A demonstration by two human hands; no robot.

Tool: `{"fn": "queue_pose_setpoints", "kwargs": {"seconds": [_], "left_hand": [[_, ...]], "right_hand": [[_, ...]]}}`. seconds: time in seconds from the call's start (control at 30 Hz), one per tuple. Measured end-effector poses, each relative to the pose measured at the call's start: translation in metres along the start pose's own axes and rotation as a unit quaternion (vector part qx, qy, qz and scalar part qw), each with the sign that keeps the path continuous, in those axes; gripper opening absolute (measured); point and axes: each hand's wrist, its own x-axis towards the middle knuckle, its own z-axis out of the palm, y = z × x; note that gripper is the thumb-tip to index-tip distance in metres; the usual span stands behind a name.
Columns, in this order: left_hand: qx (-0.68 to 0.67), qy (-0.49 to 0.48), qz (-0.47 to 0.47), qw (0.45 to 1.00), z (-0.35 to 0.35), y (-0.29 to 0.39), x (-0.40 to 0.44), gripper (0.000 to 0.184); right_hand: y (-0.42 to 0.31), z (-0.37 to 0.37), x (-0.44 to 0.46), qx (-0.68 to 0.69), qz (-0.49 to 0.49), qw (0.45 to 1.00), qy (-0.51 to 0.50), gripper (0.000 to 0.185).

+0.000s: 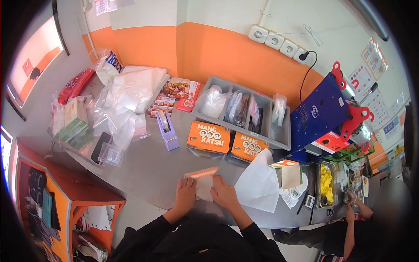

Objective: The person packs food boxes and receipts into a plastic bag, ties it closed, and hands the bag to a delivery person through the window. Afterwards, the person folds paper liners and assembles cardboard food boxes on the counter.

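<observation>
A whitish paper piece with an orange printed edge (203,174) is between my two hands, over the front of the metal table. My left hand (186,192) has its fingers on the piece's left side. On the right side, my right hand (224,191) grips it with fingers closed. Just right of my right hand lies a large white paper sheet (259,183). Two orange boxes marked MANG KATSU, one on the left (208,136) and one on the right (249,146), stand beyond my hands. A purple tape dispenser (168,131) sits beyond my left hand.
A grey divided bin (284,135) holds bagged items. Plastic bags (131,91), leaflets (174,89) and a phone (101,147) lie at the left. A blue machine (314,113) stands at the right. Beyond a tray of yellow food (326,185), another person (371,236) works.
</observation>
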Motion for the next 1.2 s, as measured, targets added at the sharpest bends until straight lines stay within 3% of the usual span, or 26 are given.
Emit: {"fn": "queue_pose_setpoints", "kwargs": {"seconds": [0.3,0.43,0.5,0.53,0.6,0.63,0.73,0.8,0.93,1.0,1.03,1.1,1.13,1.2], "left_hand": [[-0.004,0.080,0.007,0.997,0.000,0.014,-0.002,0.044],[0.015,0.000,-0.040,0.999,0.002,0.015,0.000,0.043],[0.031,-0.069,-0.077,0.994,0.006,0.019,0.010,0.040],[0.071,-0.056,-0.076,0.993,0.014,0.022,0.013,0.039],[0.151,-0.029,-0.074,0.985,0.032,0.026,0.022,0.037],[0.128,-0.038,-0.067,0.989,0.026,0.026,0.023,0.036],[0.042,-0.064,-0.039,0.996,0.013,0.012,0.024,0.033],[-0.044,-0.079,-0.024,0.996,0.022,-0.004,0.019,0.032],[0.011,-0.070,0.011,0.997,0.014,-0.007,0.014,0.032],[0.097,-0.072,0.021,0.992,0.024,-0.009,0.019,0.031],[0.094,-0.048,0.022,0.994,0.022,-0.010,0.023,0.028],[0.086,0.000,0.022,0.996,0.018,-0.009,0.027,0.022],[0.028,0.015,0.010,0.999,0.011,-0.008,0.027,0.022],[-0.090,0.047,-0.013,0.995,-0.010,-0.003,0.029,0.022]], "right_hand": [[0.002,0.018,0.002,-0.158,-0.026,0.987,0.006,0.038],[0.001,0.044,0.010,-0.229,0.041,0.972,0.015,0.033],[0.001,0.044,0.012,-0.238,0.030,0.970,0.020,0.033],[0.000,0.044,0.013,-0.243,0.024,0.970,0.023,0.034],[0.000,0.043,0.022,-0.224,-0.102,0.969,0.023,0.036],[0.001,0.042,0.024,-0.214,-0.160,0.963,0.022,0.037],[0.009,0.034,0.031,-0.181,-0.096,0.976,-0.070,0.041],[0.001,0.028,0.042,-0.222,-0.052,0.970,-0.080,0.042],[0.000,0.043,0.056,-0.291,0.007,0.946,-0.141,0.039],[0.001,0.023,0.038,-0.061,-0.077,0.993,-0.060,0.036],[0.000,0.006,0.026,0.054,-0.121,0.991,-0.017,0.034],[0.011,-0.021,-0.010,0.175,0.101,0.973,0.112,0.024],[0.028,-0.034,-0.031,0.171,0.205,0.942,0.204,0.017],[0.095,-0.043,-0.078,-0.158,0.308,0.868,0.356,0.033]]}}
